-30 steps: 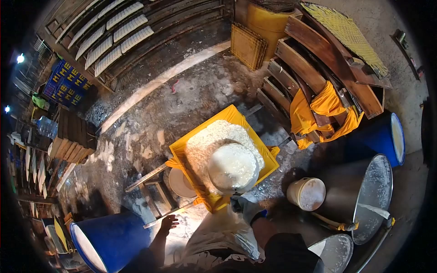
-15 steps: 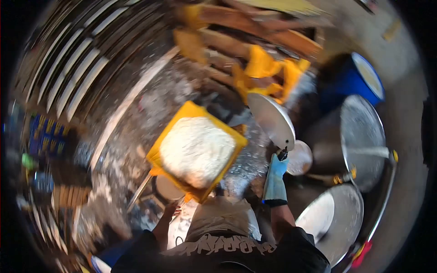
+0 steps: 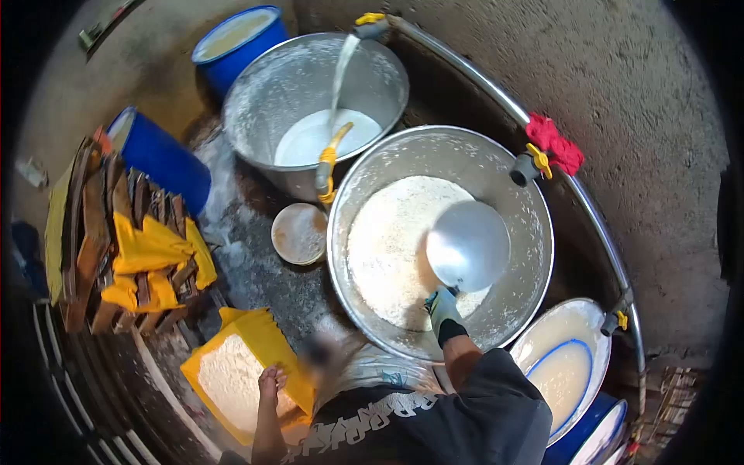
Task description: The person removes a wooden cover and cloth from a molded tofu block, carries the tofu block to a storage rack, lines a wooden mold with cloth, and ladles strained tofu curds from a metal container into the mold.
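My right hand [image 3: 443,307], in a light blue-grey glove, grips the handle of a large round metal scoop [image 3: 468,245]. The scoop hangs over a big steel vat [image 3: 535,256] holding white curd-like material [image 3: 387,240]. My bare left hand [image 3: 271,380] has its fingers curled, beside a yellow cloth-lined box [image 3: 298,364] filled with the same kind of white material. Whether that hand holds anything cannot be made out.
Behind stands a second steel vat [image 3: 256,101] with liquid pouring from a pipe tap [image 3: 372,27]. Near it are a white bucket [image 3: 299,234], blue barrels [image 3: 174,167] and stacked wooden frames [image 3: 93,240]. A pan of cloudy liquid [image 3: 570,372] sits at right.
The view has turned right, from the yellow box to the vats. My right hand has carried the scoop away from the box to over the big vat. My left hand stays low.
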